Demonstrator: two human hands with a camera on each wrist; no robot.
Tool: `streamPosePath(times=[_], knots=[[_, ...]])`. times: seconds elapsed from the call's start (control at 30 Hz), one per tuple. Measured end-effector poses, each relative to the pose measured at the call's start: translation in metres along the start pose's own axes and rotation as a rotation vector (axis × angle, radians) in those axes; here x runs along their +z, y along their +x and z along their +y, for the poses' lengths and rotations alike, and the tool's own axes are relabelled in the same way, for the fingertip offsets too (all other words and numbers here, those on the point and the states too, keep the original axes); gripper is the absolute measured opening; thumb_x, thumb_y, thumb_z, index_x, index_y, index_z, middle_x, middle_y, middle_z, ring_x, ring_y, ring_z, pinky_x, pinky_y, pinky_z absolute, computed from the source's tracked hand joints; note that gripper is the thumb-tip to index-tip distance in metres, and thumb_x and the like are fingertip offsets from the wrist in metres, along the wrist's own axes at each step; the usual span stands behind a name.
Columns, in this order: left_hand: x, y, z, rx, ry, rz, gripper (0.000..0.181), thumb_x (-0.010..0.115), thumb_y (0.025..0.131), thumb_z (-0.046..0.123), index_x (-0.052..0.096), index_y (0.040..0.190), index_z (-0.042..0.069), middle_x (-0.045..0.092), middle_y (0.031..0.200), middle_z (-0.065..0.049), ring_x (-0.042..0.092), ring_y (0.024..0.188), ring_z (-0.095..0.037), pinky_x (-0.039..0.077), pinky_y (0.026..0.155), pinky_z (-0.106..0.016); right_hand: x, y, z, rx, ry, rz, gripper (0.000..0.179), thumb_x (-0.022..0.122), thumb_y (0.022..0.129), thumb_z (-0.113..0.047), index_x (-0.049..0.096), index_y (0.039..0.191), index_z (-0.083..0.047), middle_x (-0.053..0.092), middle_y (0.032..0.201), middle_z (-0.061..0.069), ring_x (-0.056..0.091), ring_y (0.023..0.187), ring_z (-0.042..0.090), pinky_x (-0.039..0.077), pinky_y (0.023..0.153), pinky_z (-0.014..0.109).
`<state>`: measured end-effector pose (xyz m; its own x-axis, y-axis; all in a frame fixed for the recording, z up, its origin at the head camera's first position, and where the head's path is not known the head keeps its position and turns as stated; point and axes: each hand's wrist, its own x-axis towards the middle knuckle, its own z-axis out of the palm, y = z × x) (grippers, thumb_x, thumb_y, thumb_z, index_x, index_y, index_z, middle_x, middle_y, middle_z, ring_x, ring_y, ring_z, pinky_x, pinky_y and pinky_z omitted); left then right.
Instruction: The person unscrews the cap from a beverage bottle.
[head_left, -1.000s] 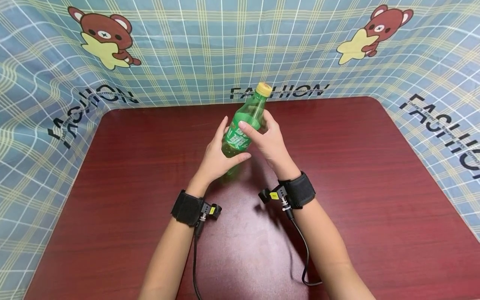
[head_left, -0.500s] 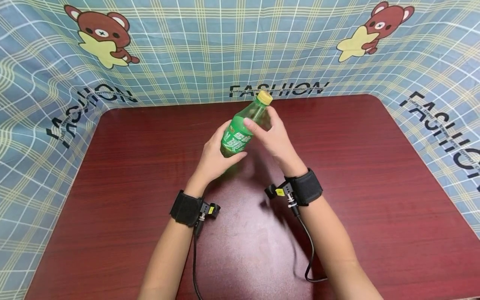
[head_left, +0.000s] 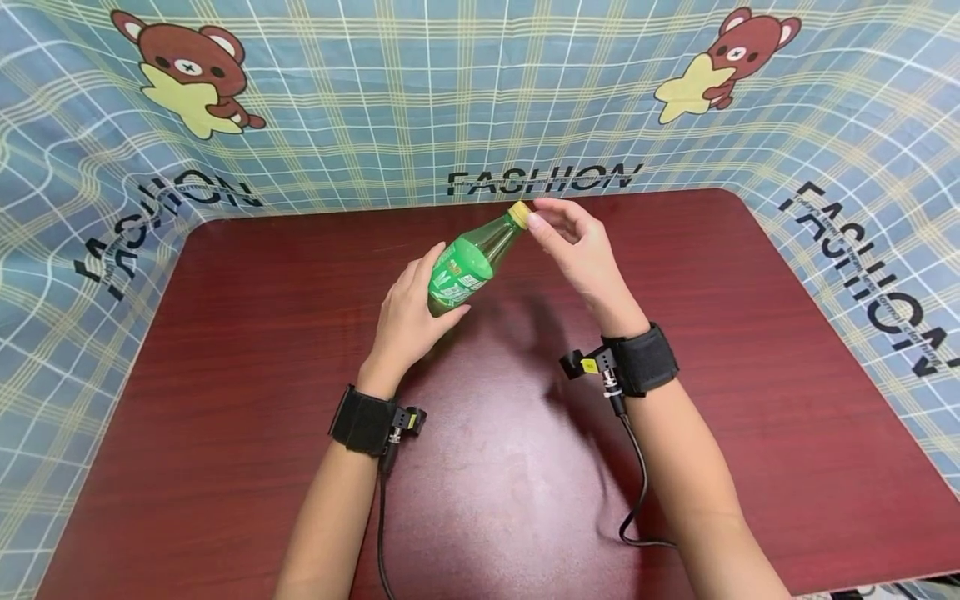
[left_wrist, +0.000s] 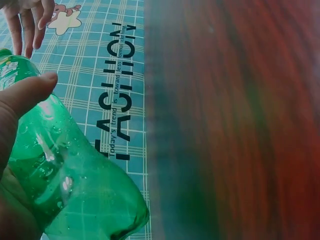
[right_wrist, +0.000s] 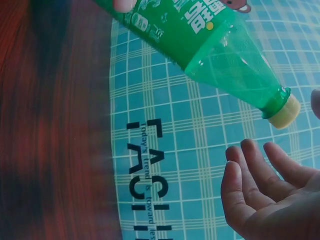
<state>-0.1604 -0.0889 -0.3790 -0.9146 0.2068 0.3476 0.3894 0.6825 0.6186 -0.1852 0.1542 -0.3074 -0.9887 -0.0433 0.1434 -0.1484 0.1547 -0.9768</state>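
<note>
A green plastic bottle [head_left: 463, 271] with a yellow cap [head_left: 519, 214] tilts up to the right, above the table. My left hand [head_left: 408, 317] grips its lower half, thumb on the near side; the left wrist view shows that thumb [left_wrist: 35, 90] over the bottle's clear green lower part. Beside the cap is my right hand [head_left: 588, 258], its fingers loosely bent. Seen from the right wrist, the right fingers [right_wrist: 270, 180] stand apart from the cap, and nothing lies between them.
A dark red wooden table [head_left: 247, 400] lies under both hands. Blue plaid cloth [head_left: 450, 92] with printed bears rises along its back and sides. A black cable [head_left: 637, 500] trails from the right wrist's strap; another cable [head_left: 381, 533] hangs from the left.
My right hand has let go of the bottle's upper body and moved right, to beside the cap. The left hand has shifted slightly left with the bottle, which now leans further right.
</note>
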Motion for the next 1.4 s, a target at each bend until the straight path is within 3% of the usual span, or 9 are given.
streamPosePath(times=[0.23,0.5,0.83,1.1,1.3,1.4], knots=[[-0.004,-0.003,-0.004,0.046,0.103,0.022,0.092,0.091,0.082,0.021,0.041,0.159,0.009,0.058,0.143,-0.021,0.06,0.126,-0.039,0.048,0.105,-0.058,0.001,0.003,0.005,0.007,-0.069,0.003,0.04,0.061,0.105,-0.025,0.065,0.133,0.004,0.067,0.096,-0.01,0.066,0.091,0.005,0.05,0.087,0.023],[-0.007,-0.004,-0.002,0.083,0.172,0.016,0.093,0.091,0.082,0.02,0.04,0.159,0.009,0.058,0.144,-0.019,0.059,0.129,-0.038,0.047,0.106,-0.056,0.0,0.007,0.009,0.026,-0.114,0.001,0.036,0.061,0.106,-0.031,0.07,0.113,0.003,0.069,0.081,-0.006,0.065,0.076,0.009,0.051,0.074,0.022],[-0.012,-0.005,0.003,0.127,0.199,0.012,0.093,0.092,0.081,0.018,0.042,0.158,0.008,0.058,0.144,-0.019,0.058,0.131,-0.037,0.048,0.105,-0.055,0.0,0.005,0.009,0.039,-0.181,0.015,0.036,0.064,0.103,-0.036,0.072,0.107,0.0,0.066,0.078,-0.008,0.061,0.074,0.006,0.052,0.072,0.021],[-0.017,-0.007,0.004,0.128,0.178,-0.068,0.09,0.087,0.086,0.015,0.037,0.16,0.006,0.056,0.148,-0.021,0.057,0.129,-0.04,0.048,0.1,-0.057,0.0,0.004,0.009,-0.04,-0.242,-0.042,0.027,0.061,0.106,-0.023,0.069,0.104,0.002,0.059,0.079,-0.003,0.051,0.073,0.007,0.04,0.069,0.024],[-0.019,-0.006,0.005,0.131,0.161,-0.09,0.09,0.088,0.085,0.015,0.038,0.16,0.006,0.057,0.147,-0.022,0.059,0.124,-0.041,0.049,0.097,-0.057,-0.001,0.003,0.01,-0.086,-0.241,-0.059,0.023,0.06,0.107,-0.017,0.068,0.107,0.004,0.059,0.08,-0.009,0.054,0.077,0.015,0.041,0.072,0.025],[-0.02,-0.007,0.004,0.131,0.156,-0.093,0.09,0.088,0.085,0.015,0.038,0.159,0.005,0.057,0.147,-0.022,0.059,0.124,-0.042,0.049,0.096,-0.057,0.0,0.004,0.011,-0.103,-0.241,-0.072,0.022,0.059,0.107,-0.014,0.067,0.109,0.006,0.059,0.081,-0.007,0.054,0.076,0.012,0.042,0.072,0.023]])
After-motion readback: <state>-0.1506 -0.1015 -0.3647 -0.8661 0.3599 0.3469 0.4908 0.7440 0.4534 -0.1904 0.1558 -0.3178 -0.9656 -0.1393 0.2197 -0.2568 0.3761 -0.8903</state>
